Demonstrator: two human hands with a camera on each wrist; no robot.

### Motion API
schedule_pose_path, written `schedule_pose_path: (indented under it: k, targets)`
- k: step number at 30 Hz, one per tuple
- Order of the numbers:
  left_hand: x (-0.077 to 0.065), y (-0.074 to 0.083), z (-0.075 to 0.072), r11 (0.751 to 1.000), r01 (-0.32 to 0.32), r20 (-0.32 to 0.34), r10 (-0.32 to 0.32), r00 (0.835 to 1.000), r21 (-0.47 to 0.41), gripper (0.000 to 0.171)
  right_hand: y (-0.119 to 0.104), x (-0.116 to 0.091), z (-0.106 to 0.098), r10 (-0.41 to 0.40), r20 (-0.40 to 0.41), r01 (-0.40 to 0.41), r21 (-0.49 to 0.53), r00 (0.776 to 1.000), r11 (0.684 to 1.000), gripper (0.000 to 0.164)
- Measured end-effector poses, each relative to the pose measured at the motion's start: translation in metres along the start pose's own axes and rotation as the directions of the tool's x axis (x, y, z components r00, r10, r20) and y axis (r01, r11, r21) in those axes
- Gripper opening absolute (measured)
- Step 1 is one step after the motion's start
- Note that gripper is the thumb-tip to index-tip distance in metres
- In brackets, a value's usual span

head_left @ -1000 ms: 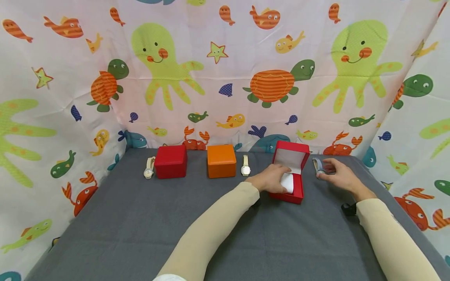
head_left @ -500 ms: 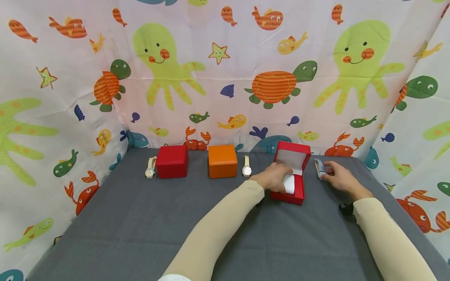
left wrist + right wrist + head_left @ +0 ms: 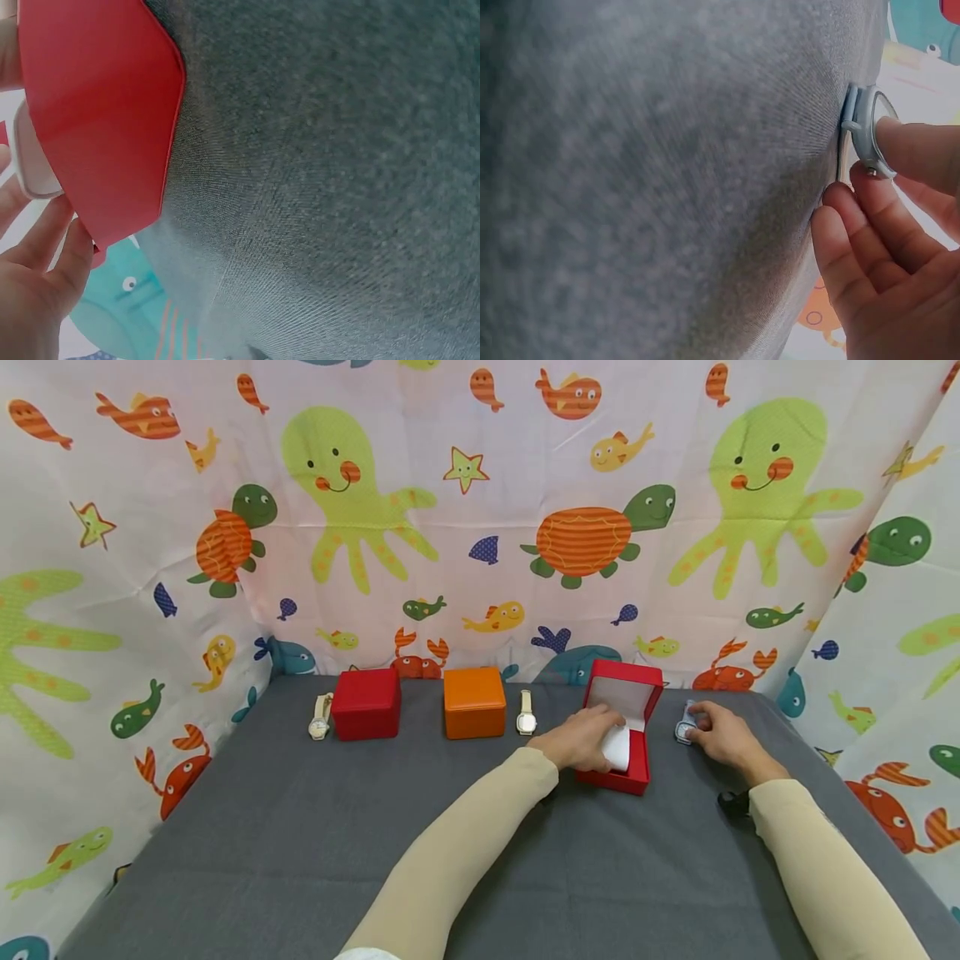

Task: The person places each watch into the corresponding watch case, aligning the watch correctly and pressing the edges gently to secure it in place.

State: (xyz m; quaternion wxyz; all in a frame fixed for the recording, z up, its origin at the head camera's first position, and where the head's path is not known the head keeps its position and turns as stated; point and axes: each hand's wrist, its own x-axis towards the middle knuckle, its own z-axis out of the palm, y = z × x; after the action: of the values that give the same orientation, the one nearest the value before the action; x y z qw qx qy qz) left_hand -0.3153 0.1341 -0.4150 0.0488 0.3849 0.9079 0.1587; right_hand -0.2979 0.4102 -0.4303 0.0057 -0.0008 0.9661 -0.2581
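Left hand (image 3: 581,740) pinching white cushion (image 3: 617,750) in open red box (image 3: 621,782), right hand (image 3: 726,737) pinching round blue-strapped watch (image 3: 682,732) — near grey-cloth table's (image 3: 600,868) far-right corner.

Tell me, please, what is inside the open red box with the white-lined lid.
A rounded white pad shows inside the open red box. The person's left hand covers part of the pad; whatever lies beneath either cannot be seen.

Head: well back above open box (image 3: 637,757), facing forward-down. Left wrist: close on box. Right: box's right, close on watch (image 3: 865,129). Head shares both.
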Motion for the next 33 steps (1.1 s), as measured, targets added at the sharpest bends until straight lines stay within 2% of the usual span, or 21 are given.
schedule_pose_path:
  k: [8, 16, 23, 28, 33]
  targets:
    - [-0.003, 0.000, -0.002, 0.995, -0.081, -0.059, 0.077, 0.995, -0.061, 0.074, -0.003, -0.004, 0.001, 0.016, -0.052, -0.014, 0.043, 0.999, 0.999, 0.047]
    - [-0.009, -0.005, -0.002, 0.972, -0.046, -0.121, 0.018, 0.992, -0.231, 0.079, -0.014, -0.008, 0.004, -0.026, -0.082, 0.032, 0.067, 0.996, 0.997, 0.043]
    - [-0.024, -0.007, -0.006, 0.925, -0.051, -0.211, -0.032, 0.977, -0.378, 0.073, -0.029, -0.018, 0.006, -0.050, -0.155, 0.062, 0.071, 0.987, 0.996, 0.038]
    - [-0.037, -0.007, -0.005, 0.896, -0.030, -0.229, -0.081, 0.970, -0.443, 0.067, -0.044, -0.030, 0.004, -0.024, -0.194, 0.055, 0.153, 0.981, 0.987, 0.034]
    - [-0.050, -0.006, 0.001, 0.832, -0.065, -0.249, -0.089, 0.964, -0.551, 0.063, -0.064, -0.050, 0.002, 0.005, -0.254, 0.072, 0.290, 0.967, 0.954, 0.033]
